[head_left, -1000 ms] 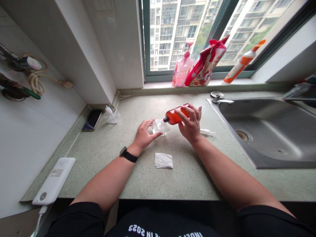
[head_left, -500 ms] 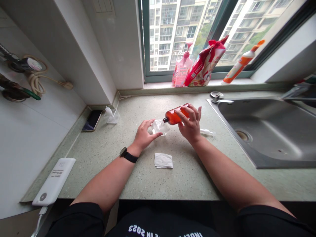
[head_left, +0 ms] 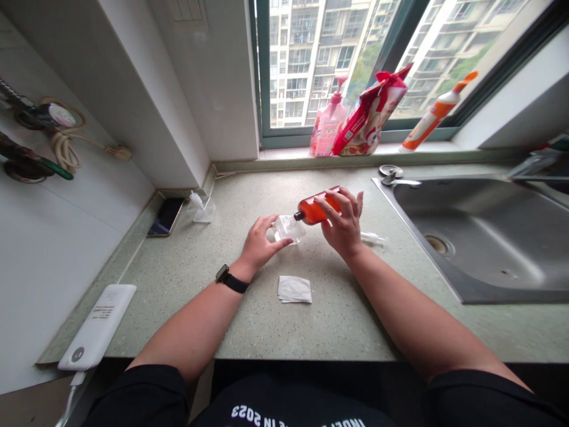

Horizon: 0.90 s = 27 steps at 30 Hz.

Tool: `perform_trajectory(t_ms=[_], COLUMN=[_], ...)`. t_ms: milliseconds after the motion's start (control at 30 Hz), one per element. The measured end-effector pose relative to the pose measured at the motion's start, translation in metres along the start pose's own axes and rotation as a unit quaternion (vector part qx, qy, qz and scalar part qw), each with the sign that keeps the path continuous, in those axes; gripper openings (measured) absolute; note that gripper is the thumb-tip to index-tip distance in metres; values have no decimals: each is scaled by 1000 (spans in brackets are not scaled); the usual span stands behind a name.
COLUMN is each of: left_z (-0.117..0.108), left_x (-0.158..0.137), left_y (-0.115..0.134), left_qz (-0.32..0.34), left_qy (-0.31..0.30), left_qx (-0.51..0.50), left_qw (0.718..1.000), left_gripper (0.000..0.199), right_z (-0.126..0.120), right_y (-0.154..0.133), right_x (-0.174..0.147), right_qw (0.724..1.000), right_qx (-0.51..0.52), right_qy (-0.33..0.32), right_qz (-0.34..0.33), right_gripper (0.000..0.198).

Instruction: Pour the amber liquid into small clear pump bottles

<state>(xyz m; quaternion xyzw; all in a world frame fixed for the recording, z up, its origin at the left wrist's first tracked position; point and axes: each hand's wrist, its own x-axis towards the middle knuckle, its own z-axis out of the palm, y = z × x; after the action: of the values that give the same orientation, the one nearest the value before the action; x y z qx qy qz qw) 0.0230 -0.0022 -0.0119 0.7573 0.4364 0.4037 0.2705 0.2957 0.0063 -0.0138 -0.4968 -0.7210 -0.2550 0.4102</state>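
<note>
My left hand (head_left: 263, 242) grips a small clear plastic container (head_left: 291, 231) from its left side, thumb in front and fingers behind. My right hand (head_left: 342, 222) is wrapped round an amber bottle (head_left: 313, 209), tipped so its dark threaded neck points left and slightly down over the container. I cannot make out any liquid stream at the mouth. A clear pump top (head_left: 374, 238) lies on the counter just right of my right wrist. Between my forearms a folded white tissue (head_left: 294, 289) lies flat on the speckled counter (head_left: 311, 332).
A phone (head_left: 166, 217) and a small clear bottle with a white nozzle (head_left: 202, 209) are at the back left. A white power bank (head_left: 98, 326) lies front left. The steel sink (head_left: 480, 231) is right. A pink pump bottle (head_left: 328, 124), red bag (head_left: 373, 112) and orange-white bottle (head_left: 431, 121) line the sill.
</note>
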Motion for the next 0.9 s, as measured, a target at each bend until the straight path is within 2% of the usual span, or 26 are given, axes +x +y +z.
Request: perform_trajectory(t_ms=[200, 333, 467, 900], left_z=[0, 1, 1, 0], left_x=[1, 1, 0, 0], left_y=[1, 0, 0, 0], left_qz=[-5, -7, 7, 43], left_qy=[-4, -1, 14, 68], left_qx=[-1, 21, 34, 23], left_qw=[1000, 1000, 999, 996], left_gripper=[76, 77, 78, 73], right_z=[1, 0, -1, -3], right_y=[1, 0, -1, -3], right_x=[-1, -1, 0, 0], right_qw=[999, 1000, 1000, 997], right_qx=[3, 7, 7, 37], right_qy=[-28, -18, -6, -59], right_qz=[23, 16, 4, 32], right_gripper=[83, 81, 77, 79])
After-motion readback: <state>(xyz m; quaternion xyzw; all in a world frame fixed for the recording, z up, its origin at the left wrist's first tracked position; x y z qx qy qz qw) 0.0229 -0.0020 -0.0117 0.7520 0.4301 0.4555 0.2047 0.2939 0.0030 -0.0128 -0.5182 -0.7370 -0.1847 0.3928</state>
